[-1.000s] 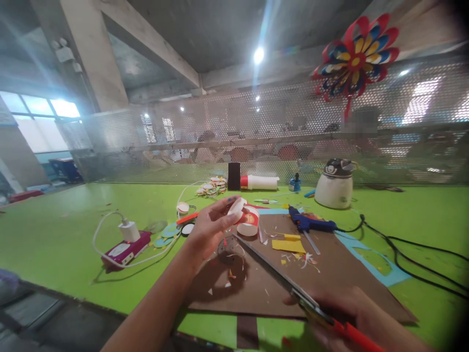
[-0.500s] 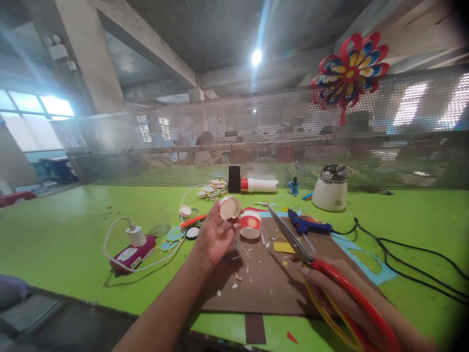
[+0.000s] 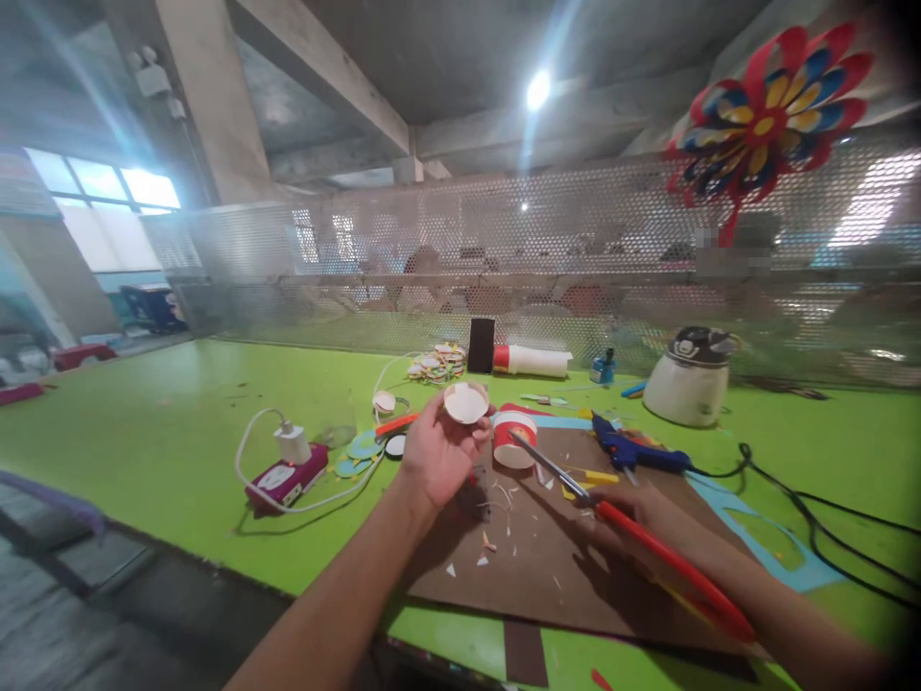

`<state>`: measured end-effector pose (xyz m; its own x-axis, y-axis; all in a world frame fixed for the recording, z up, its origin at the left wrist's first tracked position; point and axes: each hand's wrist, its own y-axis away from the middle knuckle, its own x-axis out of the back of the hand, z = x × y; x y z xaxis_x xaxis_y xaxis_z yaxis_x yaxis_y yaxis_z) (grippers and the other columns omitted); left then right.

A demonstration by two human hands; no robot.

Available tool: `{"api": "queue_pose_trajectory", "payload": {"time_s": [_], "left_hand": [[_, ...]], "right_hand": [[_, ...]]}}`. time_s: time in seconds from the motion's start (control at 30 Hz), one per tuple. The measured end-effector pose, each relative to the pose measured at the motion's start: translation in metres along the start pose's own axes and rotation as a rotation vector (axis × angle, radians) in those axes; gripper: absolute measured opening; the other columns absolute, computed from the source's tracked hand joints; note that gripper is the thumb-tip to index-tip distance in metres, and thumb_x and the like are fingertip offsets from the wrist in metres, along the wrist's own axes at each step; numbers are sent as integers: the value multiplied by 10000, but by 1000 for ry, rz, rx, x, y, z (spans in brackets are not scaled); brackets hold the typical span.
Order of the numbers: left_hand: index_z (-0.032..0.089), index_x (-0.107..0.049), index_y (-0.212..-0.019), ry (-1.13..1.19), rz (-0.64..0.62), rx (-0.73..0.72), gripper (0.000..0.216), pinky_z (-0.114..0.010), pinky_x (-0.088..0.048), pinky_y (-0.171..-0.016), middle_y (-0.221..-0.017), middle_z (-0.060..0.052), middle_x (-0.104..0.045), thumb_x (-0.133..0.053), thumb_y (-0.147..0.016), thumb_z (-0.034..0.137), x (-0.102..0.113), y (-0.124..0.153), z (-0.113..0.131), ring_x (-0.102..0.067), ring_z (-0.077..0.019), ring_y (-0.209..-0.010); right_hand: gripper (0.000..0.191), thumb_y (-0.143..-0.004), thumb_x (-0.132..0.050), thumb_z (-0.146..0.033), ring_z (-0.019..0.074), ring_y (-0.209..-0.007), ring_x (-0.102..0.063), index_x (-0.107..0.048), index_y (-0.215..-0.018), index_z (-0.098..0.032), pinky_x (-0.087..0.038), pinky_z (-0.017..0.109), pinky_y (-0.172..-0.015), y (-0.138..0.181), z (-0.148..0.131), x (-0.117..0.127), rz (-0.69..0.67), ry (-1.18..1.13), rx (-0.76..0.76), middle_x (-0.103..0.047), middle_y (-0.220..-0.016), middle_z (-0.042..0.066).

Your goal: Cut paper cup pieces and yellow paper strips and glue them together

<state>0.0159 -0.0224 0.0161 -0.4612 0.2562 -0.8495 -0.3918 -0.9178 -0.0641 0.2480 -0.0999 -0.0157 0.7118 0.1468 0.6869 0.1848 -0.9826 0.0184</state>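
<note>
My left hand (image 3: 442,456) holds a small white paper cup bottom (image 3: 466,403), cut short, its hollow side tipped toward me. In my right hand (image 3: 633,518) is a pair of scissors (image 3: 669,552) with red handles, the blades pointing up and left. The blade tips come in front of a red and white paper cup (image 3: 512,451) standing just right of my left hand. Beneath both hands lies a brown board (image 3: 496,590) strewn with small white paper scraps. A yellow paper strip (image 3: 601,477) lies near the scissors.
A blue glue gun (image 3: 637,451) with a black cord rests at the right, by a light blue cut-out sheet (image 3: 748,523). A purple power strip (image 3: 288,485) with a white charger is at left. Behind stand a stack of cups (image 3: 536,361) and a white pot (image 3: 683,389).
The cup bottom has been tilted so its opening faces more upward. The scissors have swung lower and leftward, toward the standing cup. The whole view has shifted a little left.
</note>
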Motion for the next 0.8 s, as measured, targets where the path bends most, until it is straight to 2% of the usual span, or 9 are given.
{"api": "queue_pose_trajectory", "payload": {"time_s": [0.13, 0.27, 0.5, 0.7, 0.8], "left_hand": [[86, -647, -961, -25, -3, 37, 261, -203, -425, -511, -772, -121, -627, -466, -877, 254, 4, -3, -2, -531, -131, -616], [95, -637, -913, -44, 9, 113, 262, -199, -398, -489, -762, -115, -612, -450, -887, 277, 8, -7, -6, -512, -125, -603], [90, -624, -904, -58, 28, 192, 251, -187, -356, -478, -719, -93, -586, -470, -880, 287, 12, -11, -11, -489, -119, -580], [89, -632, -901, -139, 114, 134, 364, -222, -375, -494, -681, -89, -584, -419, -916, 384, 9, -9, -13, -499, -134, -563], [92, -637, -899, -143, 107, 97, 389, -230, -390, -513, -698, -91, -592, -430, -917, 421, 3, -5, -14, -510, -138, -586]], "right_hand": [[261, -745, -619, -413, 151, -530, -540, -699, -821, -177, -411, 231, -477, 1, 2, 6, 39, 91, 63, -658, -627, 16], [317, -755, -597, -412, 188, -544, -583, -716, -926, -173, -425, 249, -463, 3, 7, 9, 59, 163, 47, -677, -623, 25], [426, -789, -523, -416, 234, -623, -654, -708, -1042, -128, -495, 306, -575, 10, 5, 7, -10, 217, 3, -742, -738, 85], [544, -778, -440, -434, 257, -659, -672, -697, -1099, -78, -505, 327, -603, 12, 1, 4, -1, 230, -31, -752, -776, 112], [567, -734, -437, -416, 264, -664, -679, -699, -1090, -60, -511, 331, -621, 14, -2, 4, 14, 224, -28, -752, -793, 122]]}}
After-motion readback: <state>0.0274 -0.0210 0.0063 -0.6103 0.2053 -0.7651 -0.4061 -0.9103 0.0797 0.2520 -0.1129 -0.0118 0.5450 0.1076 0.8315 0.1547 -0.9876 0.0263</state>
